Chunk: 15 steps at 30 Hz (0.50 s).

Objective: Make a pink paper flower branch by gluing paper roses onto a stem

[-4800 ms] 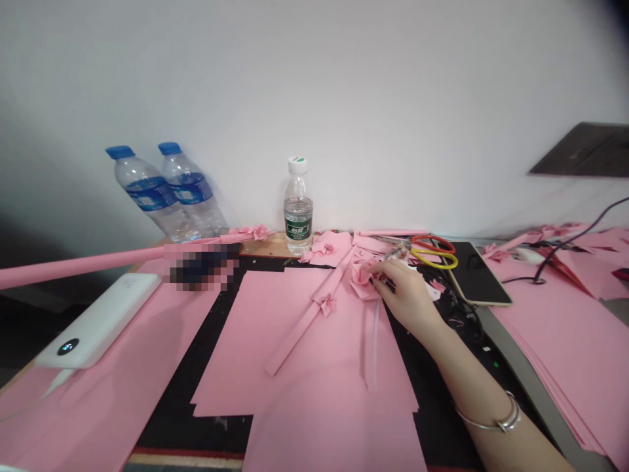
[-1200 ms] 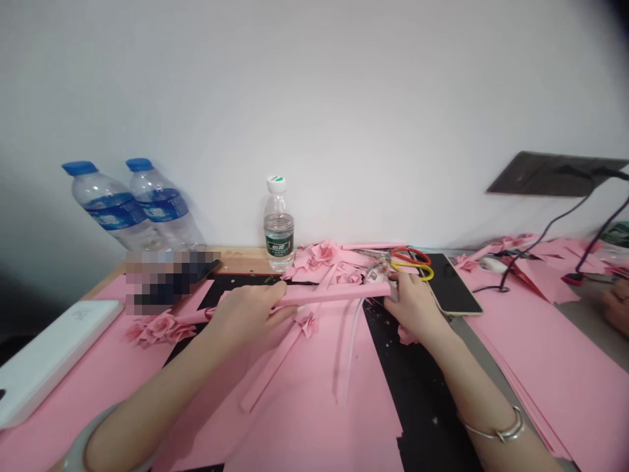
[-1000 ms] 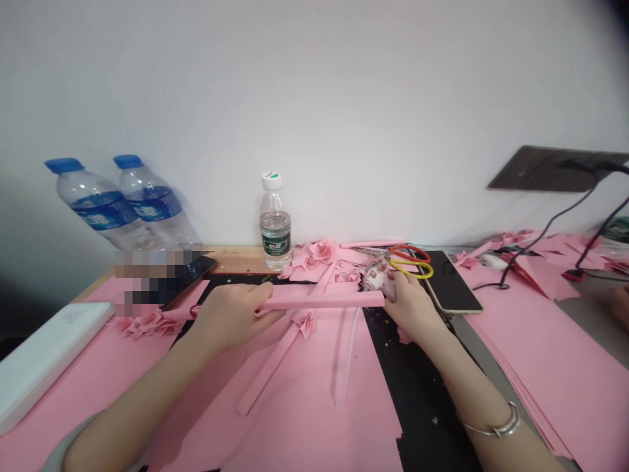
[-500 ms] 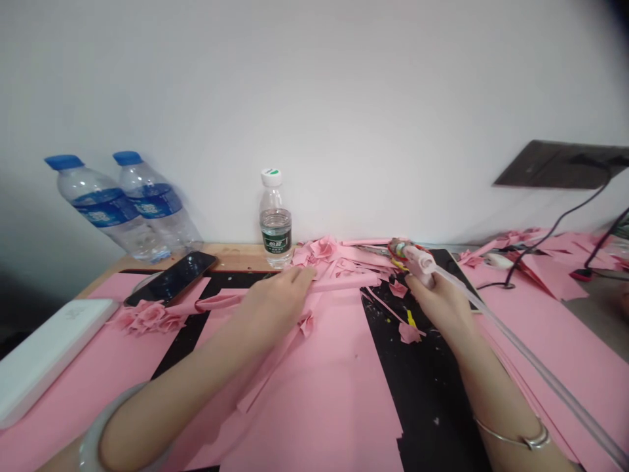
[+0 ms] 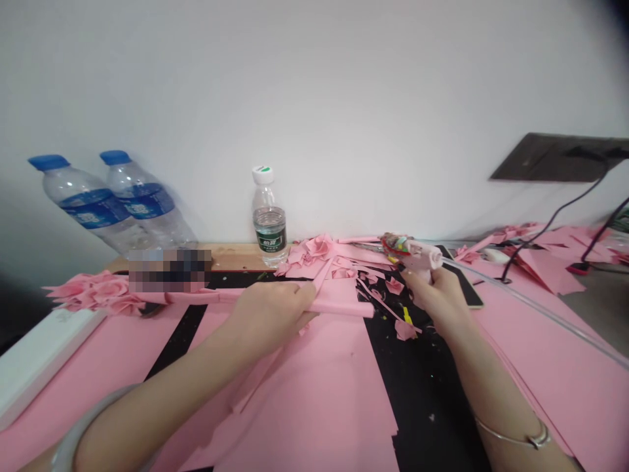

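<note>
My left hand (image 5: 275, 305) is closed around the rolled stem of a pink paper flower bunch (image 5: 95, 292). The flower heads stick out to the left, over the white box's far end, and the tube-like stem end (image 5: 351, 309) points right. In my right hand (image 5: 439, 295) is a white glue gun (image 5: 421, 257), its nozzle end smeared with coloured residue and turned left. A long clear glue stick (image 5: 531, 308) trails from its back. Between the hands lie paper scraps (image 5: 394, 286) and a small yellow piece (image 5: 407, 315) on the black mat (image 5: 422, 380).
Two large bottles (image 5: 98, 210) lean on the wall, and a small water bottle (image 5: 269, 229) stands nearby. More paper flowers (image 5: 319, 246) lie behind my left hand. Pink sheets (image 5: 314, 406) cover much of the table. A black cable (image 5: 550, 229) hangs from the wall socket (image 5: 555, 157).
My left hand has lifted the paper flower bunch off the table, raising its heads up and leftward. My right hand keeps the glue gun nearly in place. The view has shifted slightly.
</note>
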Each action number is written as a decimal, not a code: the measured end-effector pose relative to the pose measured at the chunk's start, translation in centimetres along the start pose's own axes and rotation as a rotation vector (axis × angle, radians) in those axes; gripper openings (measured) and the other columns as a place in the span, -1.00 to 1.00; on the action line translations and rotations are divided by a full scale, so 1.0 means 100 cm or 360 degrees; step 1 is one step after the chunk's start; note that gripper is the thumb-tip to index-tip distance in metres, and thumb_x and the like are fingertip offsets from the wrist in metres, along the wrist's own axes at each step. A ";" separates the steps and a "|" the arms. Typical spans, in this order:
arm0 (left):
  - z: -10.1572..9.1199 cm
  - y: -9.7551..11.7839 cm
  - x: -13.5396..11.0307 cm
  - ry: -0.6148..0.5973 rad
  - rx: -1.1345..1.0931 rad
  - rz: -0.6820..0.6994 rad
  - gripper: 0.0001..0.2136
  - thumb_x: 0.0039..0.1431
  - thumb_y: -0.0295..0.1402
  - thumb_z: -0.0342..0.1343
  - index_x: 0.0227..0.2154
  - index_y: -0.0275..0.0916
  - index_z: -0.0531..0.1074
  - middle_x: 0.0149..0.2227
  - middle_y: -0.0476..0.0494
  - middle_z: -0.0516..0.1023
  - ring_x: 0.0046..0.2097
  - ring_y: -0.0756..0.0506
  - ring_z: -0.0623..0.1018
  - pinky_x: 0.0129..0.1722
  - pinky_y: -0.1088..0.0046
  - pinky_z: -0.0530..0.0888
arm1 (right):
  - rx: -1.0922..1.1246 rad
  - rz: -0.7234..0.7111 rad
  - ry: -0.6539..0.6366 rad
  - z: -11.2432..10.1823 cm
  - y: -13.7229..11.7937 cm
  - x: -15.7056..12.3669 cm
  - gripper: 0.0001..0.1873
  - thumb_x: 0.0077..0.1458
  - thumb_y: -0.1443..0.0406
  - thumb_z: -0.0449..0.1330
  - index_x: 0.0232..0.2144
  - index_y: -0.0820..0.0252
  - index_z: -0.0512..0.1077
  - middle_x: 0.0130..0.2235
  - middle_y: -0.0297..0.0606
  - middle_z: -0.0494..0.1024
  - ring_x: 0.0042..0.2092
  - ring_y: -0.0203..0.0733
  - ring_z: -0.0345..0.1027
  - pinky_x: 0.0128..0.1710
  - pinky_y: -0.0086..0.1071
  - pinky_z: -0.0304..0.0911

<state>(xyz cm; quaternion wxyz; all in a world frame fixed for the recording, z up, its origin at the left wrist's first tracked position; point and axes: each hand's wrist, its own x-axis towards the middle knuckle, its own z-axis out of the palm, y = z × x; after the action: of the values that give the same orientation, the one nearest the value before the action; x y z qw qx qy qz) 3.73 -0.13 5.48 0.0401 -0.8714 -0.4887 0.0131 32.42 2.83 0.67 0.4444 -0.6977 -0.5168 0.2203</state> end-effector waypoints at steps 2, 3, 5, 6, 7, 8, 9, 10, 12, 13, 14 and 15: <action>0.011 -0.005 -0.004 -0.0055 0.0010 -0.0043 -0.86 0.26 -0.34 0.06 -0.40 -0.21 0.42 -0.40 -0.14 0.61 -0.35 -0.22 0.62 -0.49 0.40 0.35 | 0.0146 0.0096 -0.0044 0.001 -0.002 -0.002 -0.72 -0.16 0.12 0.28 -0.55 0.24 0.42 -0.64 -0.40 0.32 -0.59 -0.31 0.12 -0.61 -0.42 0.01; 0.016 -0.007 -0.006 -0.0080 -0.0009 -0.0044 -0.86 0.27 -0.33 0.06 -0.40 -0.22 0.42 -0.42 -0.15 0.61 -0.35 -0.23 0.62 -0.49 0.39 0.36 | 0.0217 0.0137 -0.0063 0.002 -0.003 -0.003 -0.72 -0.17 0.12 0.29 -0.53 0.24 0.43 -0.63 -0.39 0.34 -0.58 -0.30 0.14 -0.60 -0.42 0.04; 0.026 -0.011 -0.011 -0.0081 -0.0036 -0.0042 -0.84 0.27 -0.32 0.04 -0.40 -0.21 0.43 -0.42 -0.16 0.61 -0.34 -0.27 0.62 -0.46 0.34 0.39 | 0.0329 0.0219 -0.0128 0.003 -0.005 -0.005 -0.70 -0.20 0.11 0.32 -0.54 0.24 0.42 -0.62 -0.38 0.35 -0.58 -0.30 0.17 -0.59 -0.42 0.06; 0.030 -0.013 -0.014 -0.0094 -0.0045 -0.0042 -0.84 0.28 -0.31 0.04 -0.39 -0.21 0.43 -0.40 -0.17 0.61 -0.33 -0.28 0.62 -0.45 0.32 0.40 | 0.0378 0.0253 -0.0174 0.004 -0.005 -0.006 -0.69 -0.20 0.10 0.33 -0.54 0.23 0.42 -0.62 -0.38 0.35 -0.58 -0.29 0.18 -0.59 -0.42 0.06; 0.033 -0.015 -0.017 -0.0112 -0.0056 -0.0052 -0.84 0.28 -0.31 0.03 -0.38 -0.21 0.43 -0.39 -0.17 0.61 -0.33 -0.28 0.62 -0.44 0.31 0.41 | 0.0425 0.0276 -0.0222 0.005 -0.005 -0.007 -0.68 -0.19 0.09 0.34 -0.54 0.22 0.41 -0.62 -0.38 0.36 -0.58 -0.29 0.19 -0.59 -0.41 0.06; 0.036 -0.017 -0.019 -0.0119 -0.0069 -0.0060 -0.85 0.28 -0.32 0.02 -0.36 -0.21 0.43 -0.38 -0.17 0.61 -0.32 -0.27 0.62 -0.44 0.32 0.41 | 0.0473 0.0288 -0.0271 0.006 -0.005 -0.007 -0.67 -0.18 0.09 0.35 -0.52 0.22 0.41 -0.60 -0.37 0.38 -0.57 -0.27 0.21 -0.59 -0.41 0.08; 0.039 -0.020 -0.021 -0.0112 -0.0080 -0.0062 -0.86 0.28 -0.34 0.01 -0.35 -0.21 0.43 -0.36 -0.17 0.61 -0.31 -0.26 0.62 -0.44 0.33 0.40 | 0.0522 0.0284 -0.0319 0.007 -0.004 -0.008 -0.66 -0.17 0.08 0.36 -0.48 0.22 0.42 -0.58 -0.35 0.41 -0.56 -0.26 0.24 -0.58 -0.41 0.11; 0.042 -0.023 -0.023 -0.0101 -0.0092 -0.0066 -0.88 0.27 -0.38 0.00 -0.34 -0.21 0.42 -0.35 -0.16 0.60 -0.30 -0.24 0.61 -0.44 0.35 0.39 | 0.0567 0.0272 -0.0365 0.008 -0.004 -0.009 -0.64 -0.16 0.08 0.38 -0.45 0.22 0.43 -0.55 -0.33 0.43 -0.54 -0.26 0.26 -0.57 -0.41 0.12; 0.046 -0.028 -0.026 -0.0053 -0.0117 -0.0060 -0.86 0.26 -0.47 -0.04 -0.35 -0.22 0.40 -0.33 -0.14 0.57 -0.31 -0.18 0.59 -0.46 0.39 0.36 | 0.0638 0.0271 -0.0456 0.011 -0.003 -0.011 -0.61 -0.17 0.08 0.42 -0.43 0.22 0.43 -0.54 -0.34 0.43 -0.54 -0.29 0.24 -0.59 -0.44 0.12; 0.048 -0.031 -0.026 -0.0023 -0.0127 -0.0055 -0.85 0.25 -0.51 -0.06 -0.36 -0.22 0.39 -0.32 -0.13 0.55 -0.33 -0.16 0.58 -0.46 0.39 0.35 | 0.0674 0.0290 -0.0504 0.012 -0.003 -0.013 -0.60 -0.18 0.07 0.43 -0.43 0.22 0.42 -0.56 -0.36 0.41 -0.55 -0.32 0.21 -0.61 -0.46 0.09; 0.048 -0.033 -0.027 0.0004 -0.0137 -0.0052 -0.83 0.25 -0.54 -0.08 -0.36 -0.22 0.38 -0.31 -0.13 0.55 -0.34 -0.14 0.57 -0.46 0.39 0.34 | 0.0717 0.0312 -0.0556 0.012 -0.004 -0.015 -0.58 -0.18 0.07 0.45 -0.44 0.22 0.41 -0.57 -0.39 0.39 -0.57 -0.34 0.18 -0.63 -0.47 0.07; 0.048 -0.035 -0.027 0.0043 -0.0146 -0.0054 -0.81 0.26 -0.56 -0.10 -0.36 -0.22 0.37 -0.30 -0.12 0.54 -0.34 -0.14 0.56 -0.44 0.39 0.34 | 0.0760 0.0333 -0.0613 0.013 -0.005 -0.016 -0.57 -0.18 0.06 0.45 -0.43 0.23 0.41 -0.58 -0.41 0.37 -0.58 -0.36 0.16 -0.65 -0.49 0.05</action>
<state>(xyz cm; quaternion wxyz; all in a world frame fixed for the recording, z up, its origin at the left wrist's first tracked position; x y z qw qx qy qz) -0.91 -0.34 0.90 0.0068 -0.8640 -0.5029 -0.0217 30.57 1.86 0.20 0.4645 -0.5686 -0.4507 0.5077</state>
